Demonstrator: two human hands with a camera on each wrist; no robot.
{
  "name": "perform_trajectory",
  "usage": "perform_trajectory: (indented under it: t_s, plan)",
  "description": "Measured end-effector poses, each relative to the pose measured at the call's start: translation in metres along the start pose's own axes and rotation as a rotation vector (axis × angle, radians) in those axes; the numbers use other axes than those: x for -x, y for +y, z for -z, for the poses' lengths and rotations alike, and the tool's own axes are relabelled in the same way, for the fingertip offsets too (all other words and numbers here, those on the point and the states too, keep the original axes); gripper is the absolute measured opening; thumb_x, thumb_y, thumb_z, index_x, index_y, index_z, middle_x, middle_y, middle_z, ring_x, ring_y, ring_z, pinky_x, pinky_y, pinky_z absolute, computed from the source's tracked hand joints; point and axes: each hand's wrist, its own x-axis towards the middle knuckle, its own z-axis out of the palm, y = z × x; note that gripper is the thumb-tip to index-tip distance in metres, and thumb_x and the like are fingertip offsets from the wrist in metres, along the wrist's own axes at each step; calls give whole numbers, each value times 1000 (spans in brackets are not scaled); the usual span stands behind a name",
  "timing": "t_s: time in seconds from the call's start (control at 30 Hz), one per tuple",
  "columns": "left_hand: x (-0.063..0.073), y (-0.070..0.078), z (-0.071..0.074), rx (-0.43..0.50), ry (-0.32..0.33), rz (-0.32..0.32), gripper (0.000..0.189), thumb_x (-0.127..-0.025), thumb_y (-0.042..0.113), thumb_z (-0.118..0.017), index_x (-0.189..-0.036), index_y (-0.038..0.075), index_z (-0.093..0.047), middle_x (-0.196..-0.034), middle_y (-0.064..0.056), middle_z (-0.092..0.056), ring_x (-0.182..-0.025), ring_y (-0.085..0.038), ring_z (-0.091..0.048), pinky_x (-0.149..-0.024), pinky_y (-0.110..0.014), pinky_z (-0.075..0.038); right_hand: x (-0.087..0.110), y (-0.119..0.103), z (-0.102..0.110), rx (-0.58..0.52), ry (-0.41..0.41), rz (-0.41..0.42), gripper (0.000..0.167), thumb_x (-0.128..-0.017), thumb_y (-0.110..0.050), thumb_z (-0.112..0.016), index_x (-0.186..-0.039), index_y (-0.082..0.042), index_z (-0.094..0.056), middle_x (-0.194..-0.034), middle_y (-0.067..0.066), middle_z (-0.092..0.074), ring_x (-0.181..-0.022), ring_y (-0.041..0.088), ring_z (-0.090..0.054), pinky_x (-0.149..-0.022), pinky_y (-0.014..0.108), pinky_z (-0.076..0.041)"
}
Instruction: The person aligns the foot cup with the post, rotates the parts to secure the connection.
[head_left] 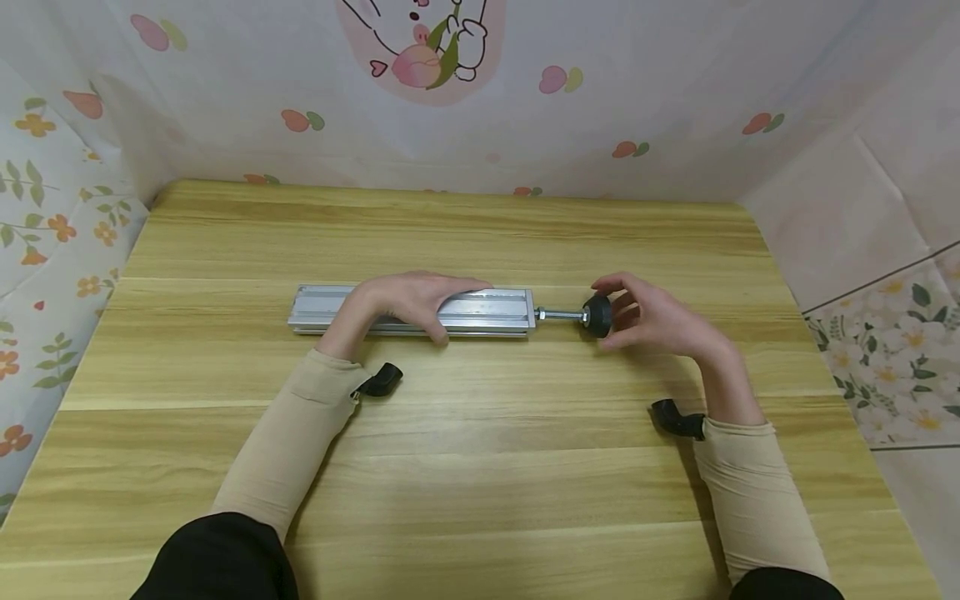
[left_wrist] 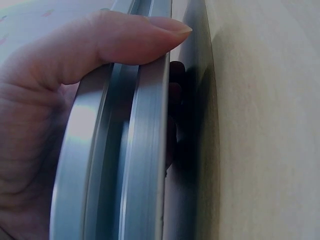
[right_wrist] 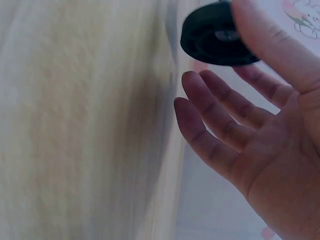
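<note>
A silver aluminium extrusion profile [head_left: 487,310] lies crosswise in the head view, with grooves along its length. My left hand [head_left: 408,298] grips it from above near its middle. The thumb [left_wrist: 135,40] crosses its near side in the left wrist view, and fingertips show beyond the far edge. From the right end sticks a threaded rod [head_left: 561,315] with a nut, carrying a black levelling foot [head_left: 597,317]. My right hand [head_left: 656,321] holds this foot's rim between thumb and index finger. Its other fingers [right_wrist: 215,110] are loosely bent, apart from the foot [right_wrist: 210,37].
The wood-grain table [head_left: 480,467] spreads around the profile. A patterned white cloth [head_left: 480,133] hangs behind it, with floral cloth [head_left: 52,250] at the left. Black camera mounts [head_left: 381,380] stick out from both beige sleeves.
</note>
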Motion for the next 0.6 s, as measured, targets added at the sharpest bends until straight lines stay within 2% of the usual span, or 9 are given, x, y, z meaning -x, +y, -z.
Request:
perform_trajectory:
  t_s: [0.13, 0.3, 0.5, 0.6]
  plan:
    - [1, 0, 0, -14, -4, 2, 109, -67, 16, -77, -164, 28, -28, -152, 0, -52, -117, -20, -52, -101, -40, -43, -2, -3, -4, -3, 9, -12, 78, -78, -9, -88, -142, -4, -45, -140, 17, -53, -119, 37, -62, -100, 52, -53]
    - [1, 1, 1, -18, -7, 3, 110, -67, 15, -76, -164, 28, -27, -153, -1, -51, -117, -20, -52, -101, -40, -43, -3, -3, -6, 27, 46, 18, 72, -76, -2, -88, -135, -2, -47, -135, 19, -52, -115, 38, -62, -97, 50, -54]
    - [1, 1, 1, -10, -9, -9, 109, -67, 14, -76, -164, 27, -28, -151, -1, -53, -115, -20, -52, -99, -39, -43, -3, -3, -5, 30, 50, 13, 69, -78, -5, -87, -135, -2, -49, -133, 18, -56, -115, 35, -61, -96, 45, -55]
    - [0, 1, 1, -2, -10, -14, 109, -67, 13, -76, -164, 26, -28, -151, -2, -53, -116, -20, -52, -100, -40, -43, -1, -3, -4, 35, 46, -4, 66, -81, -10, -86, -137, -4, -51, -133, 17, -58, -115, 32, -61, -95, 39, -55]
